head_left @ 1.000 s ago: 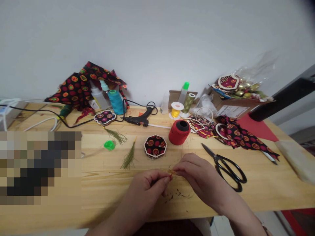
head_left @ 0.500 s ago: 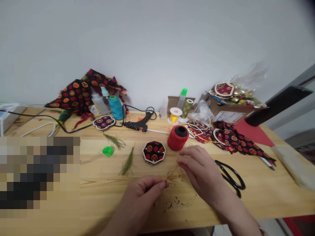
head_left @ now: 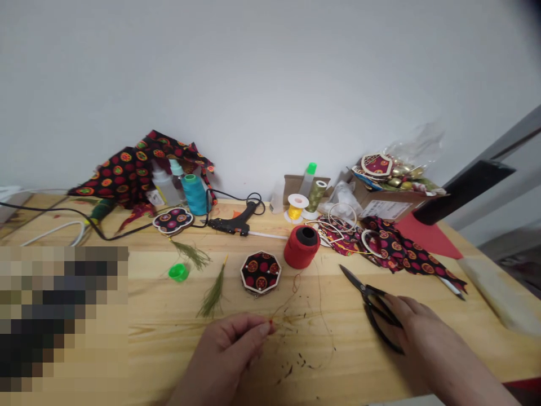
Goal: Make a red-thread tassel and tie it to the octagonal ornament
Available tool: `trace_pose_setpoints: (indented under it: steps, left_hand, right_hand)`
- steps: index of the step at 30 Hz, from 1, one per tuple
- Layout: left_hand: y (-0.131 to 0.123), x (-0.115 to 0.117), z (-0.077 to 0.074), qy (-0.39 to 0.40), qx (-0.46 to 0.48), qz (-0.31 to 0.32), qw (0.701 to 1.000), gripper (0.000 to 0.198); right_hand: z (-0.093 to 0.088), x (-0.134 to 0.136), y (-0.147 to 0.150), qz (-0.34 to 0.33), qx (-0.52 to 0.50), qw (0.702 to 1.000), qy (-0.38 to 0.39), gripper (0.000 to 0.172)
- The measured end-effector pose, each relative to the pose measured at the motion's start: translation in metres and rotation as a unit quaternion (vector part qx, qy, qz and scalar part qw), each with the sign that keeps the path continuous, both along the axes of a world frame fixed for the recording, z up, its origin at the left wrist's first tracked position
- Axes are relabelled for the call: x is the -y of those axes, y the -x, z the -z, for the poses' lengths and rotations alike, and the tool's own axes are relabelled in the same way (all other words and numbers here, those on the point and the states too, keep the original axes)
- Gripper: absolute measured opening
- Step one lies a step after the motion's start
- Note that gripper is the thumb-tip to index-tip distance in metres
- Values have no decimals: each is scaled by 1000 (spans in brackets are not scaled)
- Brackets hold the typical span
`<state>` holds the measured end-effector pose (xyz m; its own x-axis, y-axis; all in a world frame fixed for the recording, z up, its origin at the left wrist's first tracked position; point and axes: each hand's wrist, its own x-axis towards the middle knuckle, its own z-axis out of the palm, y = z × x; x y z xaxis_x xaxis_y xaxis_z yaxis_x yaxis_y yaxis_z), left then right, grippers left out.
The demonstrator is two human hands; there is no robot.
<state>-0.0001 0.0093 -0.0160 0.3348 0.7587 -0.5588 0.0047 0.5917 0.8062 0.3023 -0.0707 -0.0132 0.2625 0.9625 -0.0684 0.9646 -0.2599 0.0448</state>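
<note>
My left hand (head_left: 239, 344) is closed in a pinch at the front middle of the table. A thin red thread (head_left: 279, 307) runs from its fingertips, with a small red bit at the tips, toward the red thread cone (head_left: 301, 247). To the right, my right hand (head_left: 416, 327) has its fingers on a handle loop of the black scissors (head_left: 372, 307), whose blades point away and to the left. Behind the left hand lies an octagonal fabric-covered piece (head_left: 261, 273) with a pale wooden rim and white pins. Green tassels (head_left: 214, 293) lie left of it.
A black glue gun (head_left: 232, 221), a teal thread cone (head_left: 195, 195) and a yellow spool (head_left: 295, 210) stand toward the wall. Patterned fabric (head_left: 401, 242) and a cardboard box (head_left: 389, 204) are at the right. A green cap (head_left: 178, 273) sits left. Dark scraps (head_left: 301, 361) are scattered in front.
My right hand has left the thread and moved right and down onto the scissors' handle. The scissors have shifted from behind the forearm into view. My left hand still pinches the thread.
</note>
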Motion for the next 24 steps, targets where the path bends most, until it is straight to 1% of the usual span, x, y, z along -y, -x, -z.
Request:
trace_pose_setpoints:
  steps: [2, 3, 5, 7, 9, 10, 12, 13, 15, 16, 18, 19, 21, 23, 24]
  left_hand:
    - [-2, 1, -3, 6, 1, -4, 1000, 34]
    - [-2, 2, -4, 7, 0, -4, 1000, 34]
    - [-3, 4, -8, 3, -3, -2, 1000, 33]
    - [-3, 7, -11, -2, 0, -3, 1000, 31]
    - [-2, 9, -12, -6, 5, -8, 1000, 28]
    - [-2, 10, -11, -6, 7, -11, 1000, 27]
    - [-1, 11, -10, -7, 9, -16, 1000, 26]
    - [-1, 12, -9, -8, 9, -17, 1000, 26]
    - [-1, 13, -8, -10, 10, -17, 1000, 26]
    - [-1, 13, -8, -12, 10, -18, 1000, 27]
    - [-1, 13, -8, -16, 10, -19, 1000, 28]
    - [-1, 13, -8, -17, 11, -20, 1000, 29]
    - [-1, 12, -9, -19, 16, -21, 999, 30]
    - [0, 11, -9, -19, 19, -22, 999, 30]
    - [1, 10, -8, -19, 21, -25, 999, 30]
  right_hand:
    - [8, 6, -5, 14, 7, 1000, 14, 47]
    - [10, 6, -7, 10, 9, 1000, 12, 49]
    - [12, 5, -8, -4, 11, 1000, -12, 44]
    - [9, 4, -8, -10, -1, 999, -39, 38]
    - [2, 5, -4, -7, -41, 998, -51, 31]
    - [-2, 6, 0, -7, -76, 996, -52, 27]
    - [-12, 9, 14, -25, -178, 982, -61, 20]
    - [-16, 10, 24, -43, -240, 967, -69, 19]
    - [-24, 12, 47, -93, -363, 923, -88, 22]
    - [-26, 12, 59, -109, -405, 903, -93, 21]
    - [-31, 11, 78, -132, -452, 880, -66, 26]
    - [-33, 11, 85, -145, -460, 874, -64, 28]
    - [-36, 10, 94, -168, -456, 871, -66, 35]
    - [-38, 9, 97, -174, -437, 880, -64, 36]
    - [-38, 9, 97, -167, -426, 887, -55, 34]
